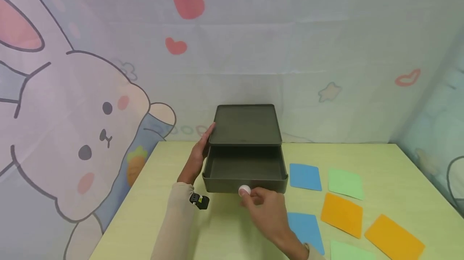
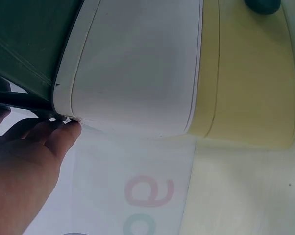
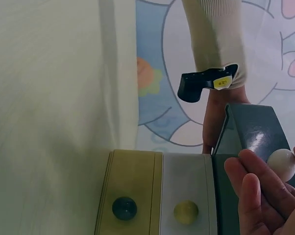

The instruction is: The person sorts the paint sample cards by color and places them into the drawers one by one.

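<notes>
A small cabinet with a dark green top [image 1: 245, 124] stands on the table, its green upper drawer [image 1: 224, 186] pulled out toward me; the part of its inside that shows is bare. My right hand [image 1: 268, 211] pinches the round white knob [image 3: 283, 164] on that drawer's front between thumb and fingers. Along the cabinet's left side lies my left hand [image 1: 198, 153], its fingertips [image 2: 64, 137] touching the side near the top. Below the green drawer, the right wrist view shows a white drawer [image 3: 186, 178] with a yellow knob and a yellow drawer [image 3: 135, 171] with a dark knob.
Right of the cabinet lie flat paper cards: blue [image 1: 305, 176], green [image 1: 346, 183] and orange [image 1: 342, 215] ones, several in all. A cartoon-printed cloth [image 1: 232, 58] hangs behind the table [image 1: 152, 211]. A black device [image 1: 199, 201] is worn on my left wrist.
</notes>
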Demonstrator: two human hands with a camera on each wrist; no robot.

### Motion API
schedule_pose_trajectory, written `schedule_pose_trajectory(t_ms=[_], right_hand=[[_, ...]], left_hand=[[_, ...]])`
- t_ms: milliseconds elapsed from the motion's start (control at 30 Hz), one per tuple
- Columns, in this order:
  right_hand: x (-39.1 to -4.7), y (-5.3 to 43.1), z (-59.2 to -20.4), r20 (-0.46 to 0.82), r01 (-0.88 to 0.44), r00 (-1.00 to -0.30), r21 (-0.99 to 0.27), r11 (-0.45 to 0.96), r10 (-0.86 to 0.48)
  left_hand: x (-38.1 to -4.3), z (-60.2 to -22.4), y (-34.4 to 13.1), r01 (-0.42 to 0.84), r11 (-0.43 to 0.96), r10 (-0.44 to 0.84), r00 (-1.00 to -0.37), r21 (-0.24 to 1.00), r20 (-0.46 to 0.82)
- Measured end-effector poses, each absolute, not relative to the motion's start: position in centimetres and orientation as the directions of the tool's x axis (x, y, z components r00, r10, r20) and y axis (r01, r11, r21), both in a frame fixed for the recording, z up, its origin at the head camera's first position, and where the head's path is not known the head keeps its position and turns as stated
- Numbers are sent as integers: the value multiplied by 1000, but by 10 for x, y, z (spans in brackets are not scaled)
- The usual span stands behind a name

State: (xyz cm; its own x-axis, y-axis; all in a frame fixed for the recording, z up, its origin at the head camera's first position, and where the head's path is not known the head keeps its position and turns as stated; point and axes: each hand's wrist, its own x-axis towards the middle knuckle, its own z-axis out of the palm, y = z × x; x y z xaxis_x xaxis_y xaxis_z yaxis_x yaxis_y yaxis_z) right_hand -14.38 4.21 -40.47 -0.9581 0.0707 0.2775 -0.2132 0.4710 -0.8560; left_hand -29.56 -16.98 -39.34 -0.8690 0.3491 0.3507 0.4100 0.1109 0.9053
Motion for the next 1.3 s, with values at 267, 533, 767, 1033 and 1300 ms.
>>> schedule_pose_trajectory(t_ms=[267,533,767,1033,1300], right_hand=[[-135,82,-424,335,-552,-834,-514,657,-439],[-135,151,-449,257,-745,-665,-158,648,-701],[-146,185,-466,163,-657,-751,-91,748,-640],[-151,196,-480,24,-566,-821,-166,808,-570],[-154,197,-481,-1,-569,-816,-176,803,-578]], left_hand=[[-295,-395,-170,414,115,352,-867,903,353],[-295,-396,-167,408,117,349,-870,905,347],[-295,-396,-166,407,105,341,-872,907,352],[-292,-396,-164,394,117,331,-881,911,339],[-294,-396,-165,391,136,313,-889,910,335]])
